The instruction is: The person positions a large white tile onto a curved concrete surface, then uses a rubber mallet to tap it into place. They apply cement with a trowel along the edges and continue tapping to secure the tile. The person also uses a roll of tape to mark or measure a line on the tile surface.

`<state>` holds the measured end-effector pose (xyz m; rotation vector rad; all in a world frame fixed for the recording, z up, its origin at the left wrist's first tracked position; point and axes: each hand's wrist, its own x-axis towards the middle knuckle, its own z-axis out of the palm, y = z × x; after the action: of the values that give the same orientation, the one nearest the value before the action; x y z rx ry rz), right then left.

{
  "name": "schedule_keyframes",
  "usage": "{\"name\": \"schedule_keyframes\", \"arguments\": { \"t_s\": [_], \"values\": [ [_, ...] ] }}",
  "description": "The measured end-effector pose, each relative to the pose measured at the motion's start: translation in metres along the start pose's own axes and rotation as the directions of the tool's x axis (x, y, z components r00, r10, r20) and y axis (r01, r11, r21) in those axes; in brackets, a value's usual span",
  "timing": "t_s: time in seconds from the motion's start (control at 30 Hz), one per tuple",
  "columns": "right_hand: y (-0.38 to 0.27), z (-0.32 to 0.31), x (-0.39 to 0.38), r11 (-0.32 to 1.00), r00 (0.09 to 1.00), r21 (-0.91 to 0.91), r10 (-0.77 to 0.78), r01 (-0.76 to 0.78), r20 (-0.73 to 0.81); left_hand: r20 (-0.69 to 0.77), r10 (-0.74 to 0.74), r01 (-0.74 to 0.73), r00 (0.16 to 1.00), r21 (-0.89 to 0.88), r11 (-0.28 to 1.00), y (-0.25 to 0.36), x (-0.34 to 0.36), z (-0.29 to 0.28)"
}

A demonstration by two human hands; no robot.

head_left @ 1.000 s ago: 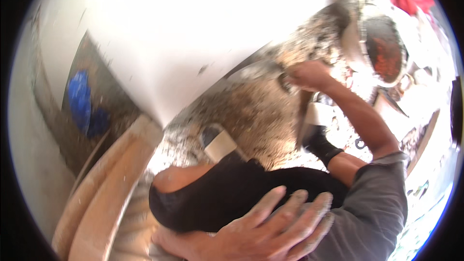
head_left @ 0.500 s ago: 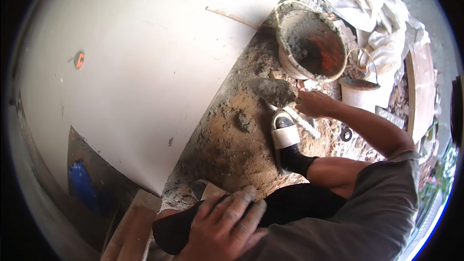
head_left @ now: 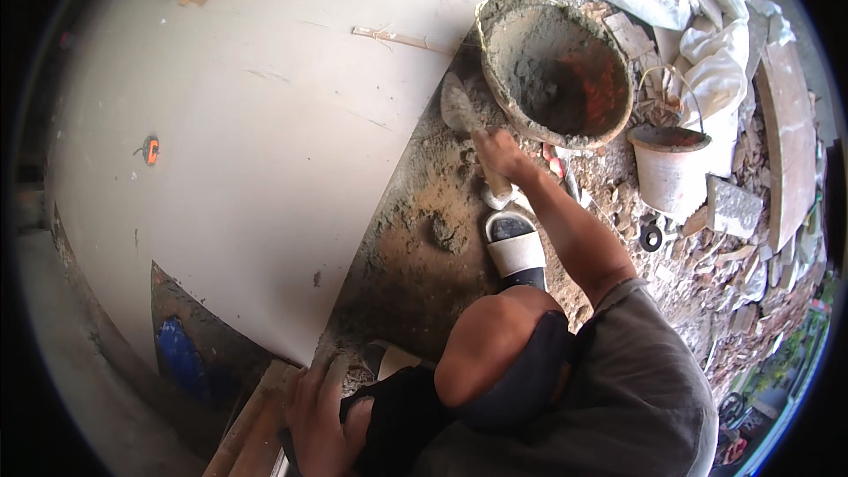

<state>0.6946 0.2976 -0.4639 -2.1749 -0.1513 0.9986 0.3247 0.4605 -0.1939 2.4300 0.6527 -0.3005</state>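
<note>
My right hand [head_left: 500,155] is closed round the handle of a trowel [head_left: 458,104]. The blade is smeared with grey mortar and sits between the large board's edge and the mortar bucket. That bucket [head_left: 552,79], wide and caked, holds grey mortar with a reddish patch on its inner wall. Several lumps of mortar [head_left: 449,231] lie on the brown ground in front of me. My left hand [head_left: 318,420] lies over my dark-clad knee, fingers stretched out and holding nothing, beside the corner of the pale board [head_left: 256,150].
An orange tape measure [head_left: 152,151] and a thin wooden strip [head_left: 402,39] lie on the board. A smaller white bucket [head_left: 670,168] stands among rubble, near white sacking [head_left: 707,62] and a long slab [head_left: 786,141]. A blue object [head_left: 181,358] is low at the left.
My right hand has swung the trowel forward and left, and its blade now looks mostly bare of the mortar load. My left hand has shifted left along my leg.
</note>
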Motion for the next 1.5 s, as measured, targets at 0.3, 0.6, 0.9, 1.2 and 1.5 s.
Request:
{"name": "schedule_keyframes", "arguments": {
  "t_s": [0.3, 0.6, 0.9, 1.2, 1.5],
  "values": [
    [0.05, 0.09, -0.029, 0.957, 0.985, -0.264, -0.08, 0.119, 0.155, 0.005, 0.047, -0.047, 0.999, 0.027, 0.999, 0.019, 0.034, 0.009],
    [0.07, -0.023, -0.113, 0.947, 0.971, -0.237, -0.187, 0.218, 0.149, -0.027, -0.039, 0.029, 0.999, -0.303, 0.952, 0.005, 0.147, 0.062],
    [0.126, -0.084, -0.139, 0.998, 0.984, -0.052, -0.011, 0.021, 0.175, 0.279, -0.127, 0.306, 0.952, -0.884, 0.355, 0.115, 0.4, 0.192],
    [0.168, -0.086, -0.141, 0.962, 0.959, 0.136, 0.21, -0.238, 0.193, -0.017, -0.198, 0.045, 0.98, -0.951, 0.306, 0.271, 0.413, 0.177],
    [0.154, -0.085, -0.148, 0.953, 0.98, 0.258, 0.122, -0.16, 0.155, -0.08, 0.157, -0.104, 0.984, -0.983, 0.153, 0.419, 0.426, 0.154]
  ]
}}
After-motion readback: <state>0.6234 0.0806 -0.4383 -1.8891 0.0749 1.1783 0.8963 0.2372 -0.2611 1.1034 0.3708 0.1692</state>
